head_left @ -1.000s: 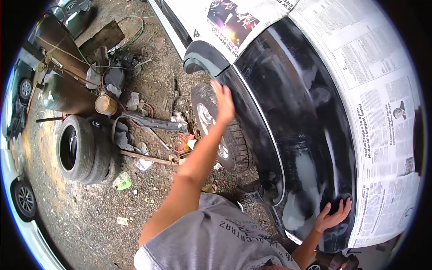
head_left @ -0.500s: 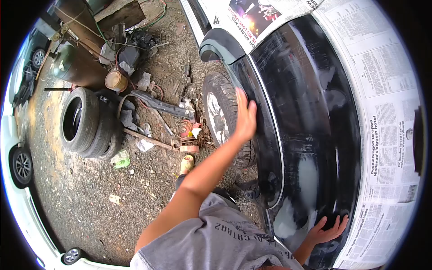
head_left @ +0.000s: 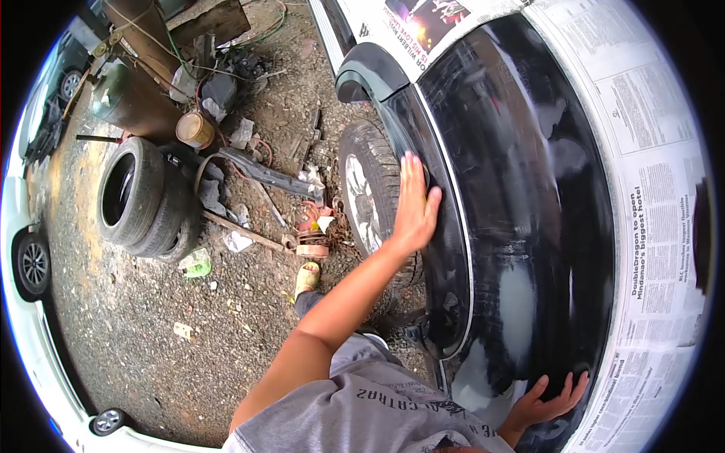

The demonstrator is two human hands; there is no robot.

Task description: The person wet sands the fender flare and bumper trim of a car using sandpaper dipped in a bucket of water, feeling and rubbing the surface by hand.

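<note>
A black car body panel (head_left: 502,189) with scuffed, dull areas and grey patches runs down the right half of the view. My left hand (head_left: 415,211) lies with stretched fingers on the dark wheel-arch trim (head_left: 449,249), above the tyre (head_left: 371,177); I see nothing held, though its palm side is hidden. Farther down, my right hand (head_left: 550,402) rests with spread fingers on the lower part of the panel, near the edge of the newspaper (head_left: 649,204) covering. A pale grey patch (head_left: 516,309) shows on the panel between the two hands.
Left of the car, old tyres (head_left: 140,192) stand near a rusty cylinder (head_left: 128,106) and a can (head_left: 195,131). Metal bars, hoses and scraps litter the gravel (head_left: 151,340). A foot in a yellowish clog (head_left: 307,277) is below them. A white vehicle (head_left: 34,362) borders the far left.
My left hand has slid slightly toward me along the arch trim, its fingers still flat. The right hand stays nearly in place on the panel. The view has shifted a little.
</note>
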